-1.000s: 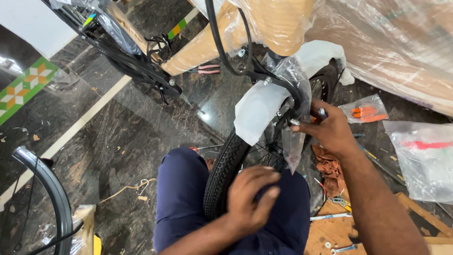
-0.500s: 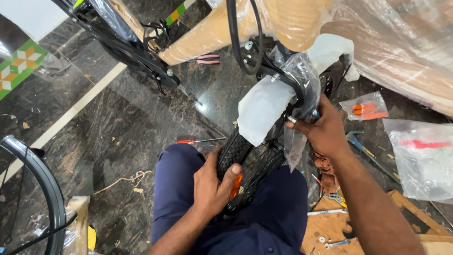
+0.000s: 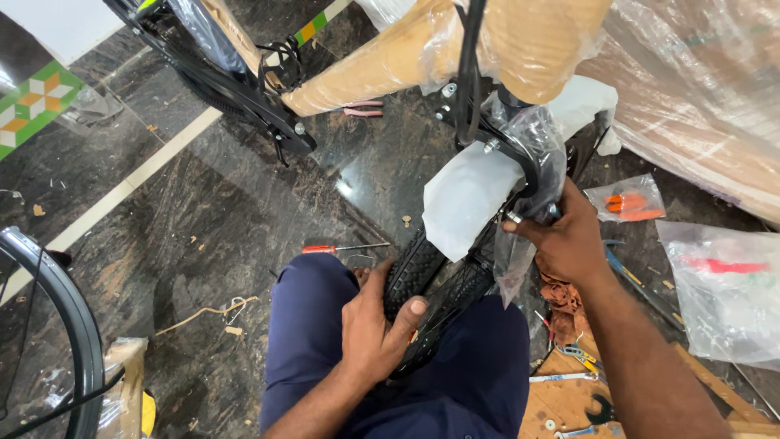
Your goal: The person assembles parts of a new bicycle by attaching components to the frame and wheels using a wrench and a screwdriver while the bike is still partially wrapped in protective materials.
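Note:
A black knobby bicycle tyre (image 3: 422, 268) stands between my knees in dark blue trousers (image 3: 309, 341). My left hand (image 3: 374, 329) wraps around the tyre's lower part and grips it. My right hand (image 3: 565, 240) holds the plastic-wrapped black fork leg (image 3: 536, 167) just above the wheel. A white paper-wrapped mudguard (image 3: 467, 199) covers the top of the tyre. The bike's frame tubes (image 3: 390, 65) above are wrapped in brown paper and clear plastic.
A red-handled screwdriver (image 3: 345, 248) lies on the dark marble floor. Red pliers (image 3: 361, 108) lie farther off. Another bike's wheel (image 3: 69, 325) is at the left. Plastic bags of parts (image 3: 630, 199) and a wooden board (image 3: 569, 398) with spanners sit to the right.
My left hand dropped from above the tyre onto it and closed around it. My right hand stayed on the fork. The view shifted slightly.

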